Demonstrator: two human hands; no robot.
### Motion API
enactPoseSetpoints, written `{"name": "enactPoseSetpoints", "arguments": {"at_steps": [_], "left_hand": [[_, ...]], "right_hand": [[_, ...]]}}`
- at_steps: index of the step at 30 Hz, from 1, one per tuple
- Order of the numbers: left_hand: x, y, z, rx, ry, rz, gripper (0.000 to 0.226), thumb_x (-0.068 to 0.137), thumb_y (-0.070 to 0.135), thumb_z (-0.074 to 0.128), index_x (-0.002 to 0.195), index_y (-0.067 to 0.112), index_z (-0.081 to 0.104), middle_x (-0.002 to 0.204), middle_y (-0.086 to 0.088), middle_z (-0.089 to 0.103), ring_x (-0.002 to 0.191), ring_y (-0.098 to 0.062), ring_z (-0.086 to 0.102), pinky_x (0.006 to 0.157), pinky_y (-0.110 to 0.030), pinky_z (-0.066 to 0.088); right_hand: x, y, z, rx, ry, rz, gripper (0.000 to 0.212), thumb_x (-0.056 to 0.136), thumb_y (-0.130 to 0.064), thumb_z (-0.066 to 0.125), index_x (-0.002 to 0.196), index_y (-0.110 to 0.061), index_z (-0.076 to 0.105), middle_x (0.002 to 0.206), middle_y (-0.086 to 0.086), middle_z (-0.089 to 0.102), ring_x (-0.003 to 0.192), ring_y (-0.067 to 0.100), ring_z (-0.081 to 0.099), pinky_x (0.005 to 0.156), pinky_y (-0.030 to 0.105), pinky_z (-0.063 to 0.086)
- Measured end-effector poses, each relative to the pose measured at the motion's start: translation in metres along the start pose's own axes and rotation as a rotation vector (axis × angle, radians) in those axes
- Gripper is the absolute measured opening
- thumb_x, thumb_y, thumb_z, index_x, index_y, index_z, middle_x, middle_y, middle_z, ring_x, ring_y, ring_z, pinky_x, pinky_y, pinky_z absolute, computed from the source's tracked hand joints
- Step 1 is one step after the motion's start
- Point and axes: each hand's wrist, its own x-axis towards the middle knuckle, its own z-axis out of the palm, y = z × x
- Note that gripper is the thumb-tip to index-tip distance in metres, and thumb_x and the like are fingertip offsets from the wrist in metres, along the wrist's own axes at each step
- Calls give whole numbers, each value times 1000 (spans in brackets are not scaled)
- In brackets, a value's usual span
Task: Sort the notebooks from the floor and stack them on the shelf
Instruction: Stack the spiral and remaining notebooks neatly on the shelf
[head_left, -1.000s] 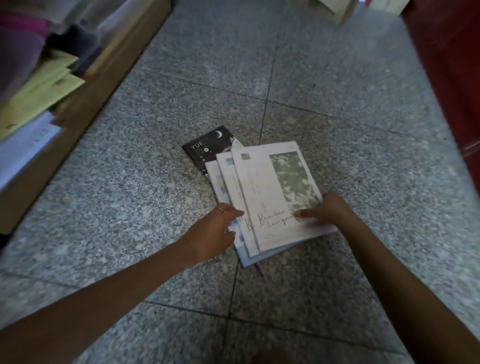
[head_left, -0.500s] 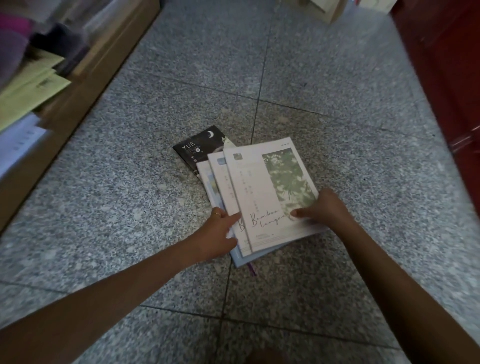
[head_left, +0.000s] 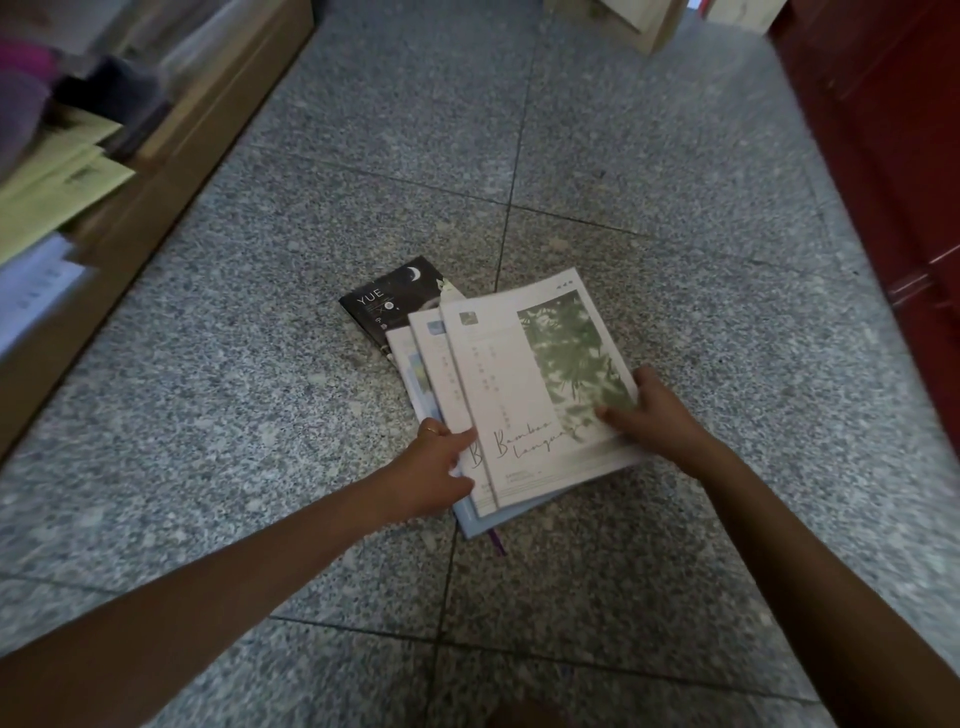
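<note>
Fingers (head_left: 613, 415) pinch fanned notebooks (head_left: 519, 395) near shelf (head_left: 171, 171) holding papers (head_left: 57, 197).

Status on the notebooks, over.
Left hand grips notebook stack edge; right hand pinches top bamboo-cover notebook. Stack on floor, black YUE notebook underneath. Nothing blocking.

left grip (head_left: 436, 470): arm extended, pinches notebooks (head_left: 511, 384) | right grip (head_left: 657, 415): arm extended, thumb atop, pinches same
</note>
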Motion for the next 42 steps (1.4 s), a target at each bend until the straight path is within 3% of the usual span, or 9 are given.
{"name": "enactPoseSetpoints", "arguments": {"at_steps": [6,10,14,21,27,29,33,36,42], "left_hand": [[-7,8,-3,-136,71,23,55,90,12,59,140,14,37,115,-5,26,104,-13,39,84,-7,30],[-23,24,-17,-431,148,86,37,90,17,60,124,20,45,119,-2,49,112,-16,52,84,-22,46],[-58,50,-44,-804,166,201,35,92,5,52,117,29,46,102,4,68,89,-15,69,57,-31,58],[-123,75,-108,-831,537,402,42,96,7,42,116,44,38,109,18,64,89,-14,69,46,-32,55],[-180,73,-167,-744,943,527,43,97,1,39,136,17,34,123,-7,56,76,-12,67,38,-26,49],[-208,72,-188,-734,1089,579,43,95,4,44,134,18,36,123,-9,55,73,-14,65,37,-24,47],[-252,70,-217,-774,1253,592,38,98,5,38,133,20,35,119,-7,59,62,-18,67,37,-24,48],[-286,66,-237,-853,1294,649,34,95,8,38,122,28,43,117,-11,64,53,-34,60,55,-47,53],[-338,52,-269,-970,1492,566,27,97,3,35,113,19,50,91,6,68,65,-4,68,43,-19,48]], "right_hand": [[-16,1,-10,383,-45,-84,27,97,-12,46,124,-17,42,110,6,61,80,12,63,55,23,51],[-25,-15,-13,556,-3,-142,25,97,-12,46,120,-20,48,107,4,66,85,15,66,64,25,54],[-32,-60,-15,628,93,-254,16,98,-15,44,105,-26,52,85,-9,72,72,3,67,55,18,51],[-40,-171,-5,612,248,-466,23,101,-21,35,108,-16,57,83,-1,62,57,2,58,41,17,46],[-53,-277,8,884,33,-488,19,98,-25,45,104,-27,63,85,-13,70,67,2,66,54,18,51],[-62,-316,16,943,-126,-548,21,96,-20,49,113,-21,63,95,-1,70,75,13,66,57,25,52],[-84,-370,35,980,-341,-662,25,94,-14,51,118,-17,59,90,10,68,57,15,59,40,20,42],[-102,-412,56,1004,-495,-710,24,94,-11,50,116,-15,58,82,8,69,48,14,56,37,18,38],[-126,-484,94,949,-696,-707,33,92,-3,45,123,-10,54,90,10,67,48,13,58,38,18,39]]}}
